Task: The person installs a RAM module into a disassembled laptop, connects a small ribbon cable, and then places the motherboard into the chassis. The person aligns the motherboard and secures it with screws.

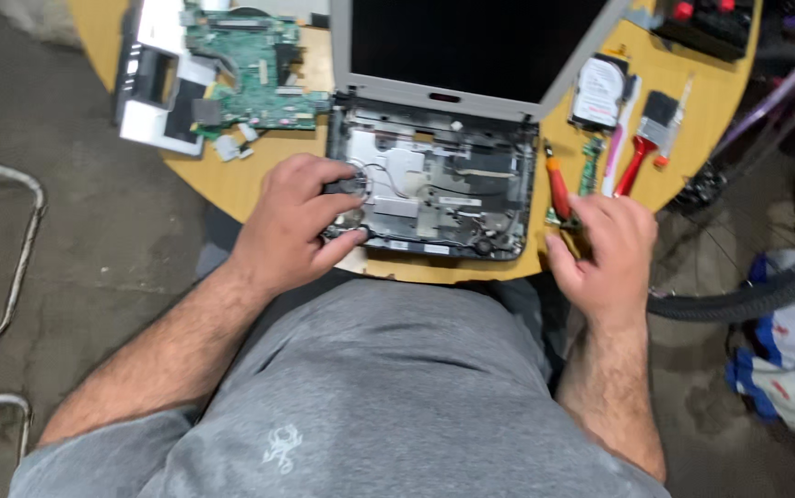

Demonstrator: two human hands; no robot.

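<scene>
Left hand (291, 221) curled, gripping a small dark part at the laptop base's (434, 189) near-left corner; right hand (605, 249) loosely open near the screwdriver (557, 184) on the worktop (231, 180).

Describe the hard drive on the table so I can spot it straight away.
Start at the opened laptop in the middle of the round wooden table. Look just past the right edge of its screen: the hard drive lies flat there. It is a silver-topped rectangle with a white label, unlike the thin pink-and-white tool and red-handled brush to its right.
</scene>
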